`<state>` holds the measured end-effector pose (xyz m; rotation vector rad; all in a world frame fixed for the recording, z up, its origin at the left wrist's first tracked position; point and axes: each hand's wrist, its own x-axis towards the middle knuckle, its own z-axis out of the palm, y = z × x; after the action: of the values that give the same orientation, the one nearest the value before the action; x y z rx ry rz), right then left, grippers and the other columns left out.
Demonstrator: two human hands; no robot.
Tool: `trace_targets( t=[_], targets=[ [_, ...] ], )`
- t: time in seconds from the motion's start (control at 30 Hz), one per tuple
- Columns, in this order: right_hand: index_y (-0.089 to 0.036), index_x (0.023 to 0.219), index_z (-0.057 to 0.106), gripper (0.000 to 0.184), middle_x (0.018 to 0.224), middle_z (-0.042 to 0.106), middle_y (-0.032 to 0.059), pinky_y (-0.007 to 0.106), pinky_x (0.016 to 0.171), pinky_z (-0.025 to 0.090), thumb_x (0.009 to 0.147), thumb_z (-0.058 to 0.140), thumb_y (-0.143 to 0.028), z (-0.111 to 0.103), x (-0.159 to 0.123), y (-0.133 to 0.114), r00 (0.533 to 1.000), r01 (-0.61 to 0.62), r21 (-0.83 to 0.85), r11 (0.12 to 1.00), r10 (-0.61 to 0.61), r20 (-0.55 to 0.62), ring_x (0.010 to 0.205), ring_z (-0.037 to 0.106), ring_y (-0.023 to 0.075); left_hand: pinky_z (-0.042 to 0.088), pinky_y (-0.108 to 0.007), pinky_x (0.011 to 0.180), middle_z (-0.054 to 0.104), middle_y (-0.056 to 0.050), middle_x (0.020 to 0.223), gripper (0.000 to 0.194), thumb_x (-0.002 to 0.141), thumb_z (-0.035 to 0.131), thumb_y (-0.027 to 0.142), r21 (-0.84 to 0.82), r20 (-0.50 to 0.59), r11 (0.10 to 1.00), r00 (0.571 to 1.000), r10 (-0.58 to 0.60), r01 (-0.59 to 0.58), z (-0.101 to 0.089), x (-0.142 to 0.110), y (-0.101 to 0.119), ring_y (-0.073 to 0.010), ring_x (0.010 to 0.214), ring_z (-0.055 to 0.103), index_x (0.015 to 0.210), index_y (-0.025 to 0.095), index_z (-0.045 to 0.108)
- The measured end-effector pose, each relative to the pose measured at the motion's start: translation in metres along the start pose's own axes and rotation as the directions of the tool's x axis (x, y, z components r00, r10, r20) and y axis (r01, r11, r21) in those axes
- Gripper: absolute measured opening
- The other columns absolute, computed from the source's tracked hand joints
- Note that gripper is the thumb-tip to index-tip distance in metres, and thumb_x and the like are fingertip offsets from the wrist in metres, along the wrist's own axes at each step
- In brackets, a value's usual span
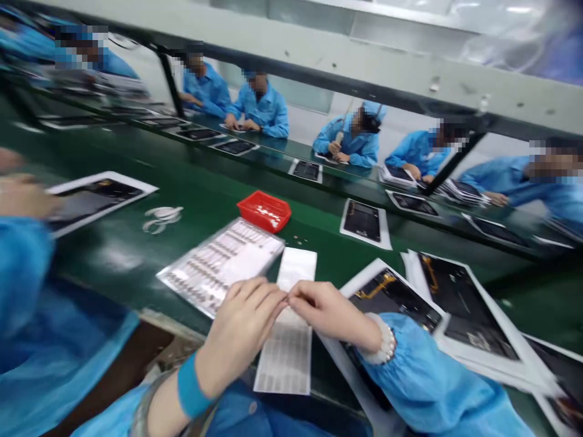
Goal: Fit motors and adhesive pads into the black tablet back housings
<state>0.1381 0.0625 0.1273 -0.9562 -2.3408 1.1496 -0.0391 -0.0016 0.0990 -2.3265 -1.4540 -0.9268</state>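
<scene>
My left hand (249, 325) and my right hand (328, 308) meet at their fingertips above a white label sheet (285, 358). Both are closed in a pinch, and whatever lies between the fingers is too small to make out. The sheet runs lengthwise below them, its lower part marked in grey rows. To the left lies a clear-covered tray sheet (223, 258) carrying rows of small parts, close to my left hand. Behind it stands a red bin (264, 210) with small white pieces inside. Beside my right forearm rests a dark panel with an orange flex cable (392, 291) on white backing.
More dark panels (473, 309) on white sheets are stacked at right. A white loop of strip (163, 217) lies left of the bin. A co-worker's hand (22, 194) is over another panel (104, 197) at far left. Several people in blue sit across the bench, below a low overhead beam (319, 45).
</scene>
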Motion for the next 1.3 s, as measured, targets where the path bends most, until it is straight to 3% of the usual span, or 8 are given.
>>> trace_targets(
  t=[0.13, 0.3, 0.47, 0.57, 0.67, 0.77, 0.9, 1.3],
  targets=[
    [-0.02, 0.083, 0.063, 0.011, 0.076, 0.064, 0.0002, 0.021, 0.066, 0.042, 0.089, 0.054, -0.023, -0.006, -0.07, 0.012, 0.99, -0.044, -0.02, 0.999, 0.041, -0.135, 0.069, 0.058, 0.012, 0.042, -0.032, 0.075, 0.068, -0.001, 0.081, 0.022, 0.096, 0.038, 0.021, -0.306, -0.013, 0.949, 0.997, 0.073, -0.073, 0.02, -0.008, 0.054, -0.0184, 0.08, 0.061, 0.089, 0.021, 0.06],
    [-0.019, 0.072, 0.061, 0.016, 0.074, 0.059, 0.0005, 0.022, 0.066, 0.043, 0.086, 0.06, -0.027, 0.0, -0.134, 0.049, 0.955, -0.102, 0.231, 0.968, 0.161, -0.25, 0.07, 0.054, 0.0121, 0.046, -0.026, 0.062, 0.063, 0.003, 0.07, 0.023, 0.094, 0.04, 0.022, -0.605, 0.15, 0.795, 0.987, 0.056, 0.047, 0.061, -0.015, 0.102, -0.0143, 0.067, 0.06, 0.078, 0.024, 0.056],
    [-0.019, 0.076, 0.054, 0.015, 0.079, 0.056, 0.0018, 0.024, 0.068, 0.043, 0.089, 0.051, -0.023, -0.009, -0.167, 0.068, 0.945, -0.097, 0.213, 0.972, 0.157, -0.286, 0.075, 0.052, 0.0131, 0.049, -0.027, 0.063, 0.068, 0.0, 0.076, 0.027, 0.097, 0.037, 0.029, -0.53, 0.168, 0.848, 0.981, 0.099, 0.005, 0.085, -0.014, 0.132, -0.0155, 0.069, 0.064, 0.089, 0.023, 0.061],
    [-0.02, 0.078, 0.051, 0.017, 0.081, 0.056, 0.0034, 0.028, 0.074, 0.043, 0.093, 0.044, -0.023, -0.045, -0.181, 0.083, 0.903, -0.152, 0.017, 0.988, 0.145, -0.404, 0.079, 0.051, 0.0152, 0.052, -0.031, 0.07, 0.072, -0.004, 0.087, 0.037, 0.097, 0.037, 0.04, -0.386, 0.133, 0.921, 0.985, 0.112, -0.053, 0.094, -0.016, 0.136, -0.0192, 0.076, 0.067, 0.119, 0.017, 0.057],
    [-0.019, 0.077, 0.054, 0.018, 0.081, 0.057, 0.0054, 0.036, 0.084, 0.039, 0.093, 0.045, -0.022, -0.091, -0.191, 0.111, 0.846, -0.354, -0.269, 0.896, 0.184, -0.501, 0.086, 0.048, 0.0195, 0.053, -0.029, 0.073, 0.072, -0.003, 0.095, 0.037, 0.098, 0.035, 0.039, -0.362, 0.135, 0.921, 0.97, 0.203, -0.142, 0.103, -0.024, 0.134, -0.0182, 0.082, 0.067, 0.12, 0.018, 0.057],
    [-0.017, 0.073, 0.06, 0.016, 0.087, 0.058, 0.0075, 0.038, 0.089, 0.036, 0.087, 0.052, -0.016, -0.123, -0.193, 0.138, 0.851, -0.493, -0.438, 0.752, 0.31, -0.425, 0.094, 0.044, 0.0223, 0.053, -0.026, 0.078, 0.071, -0.002, 0.103, 0.032, 0.098, 0.036, 0.033, -0.36, 0.119, 0.896, 0.939, 0.322, -0.262, 0.11, -0.033, 0.13, -0.0172, 0.091, 0.067, 0.109, 0.022, 0.064],
    [-0.017, 0.073, 0.065, 0.017, 0.089, 0.059, 0.0073, 0.035, 0.087, 0.035, 0.084, 0.053, -0.012, -0.135, -0.182, 0.148, 0.871, -0.489, -0.566, 0.664, 0.412, -0.268, 0.094, 0.042, 0.0218, 0.053, -0.025, 0.08, 0.071, -0.002, 0.104, 0.033, 0.098, 0.036, 0.027, -0.35, 0.118, 0.892, 0.931, 0.345, -0.286, 0.114, -0.036, 0.129, -0.0167, 0.092, 0.066, 0.107, 0.023, 0.067],
    [-0.014, 0.078, 0.068, 0.016, 0.094, 0.061, 0.0115, 0.035, 0.081, 0.035, 0.086, 0.054, -0.014, -0.133, -0.157, 0.129, 0.909, -0.201, -0.869, 0.453, 0.417, 0.008, 0.097, 0.046, 0.0248, 0.053, -0.027, 0.079, 0.072, -0.002, 0.097, 0.033, 0.097, 0.035, 0.026, -0.379, 0.101, 0.889, 0.944, 0.315, -0.256, 0.113, -0.032, 0.129, -0.017, 0.089, 0.068, 0.1, 0.023, 0.068]
  ],
)
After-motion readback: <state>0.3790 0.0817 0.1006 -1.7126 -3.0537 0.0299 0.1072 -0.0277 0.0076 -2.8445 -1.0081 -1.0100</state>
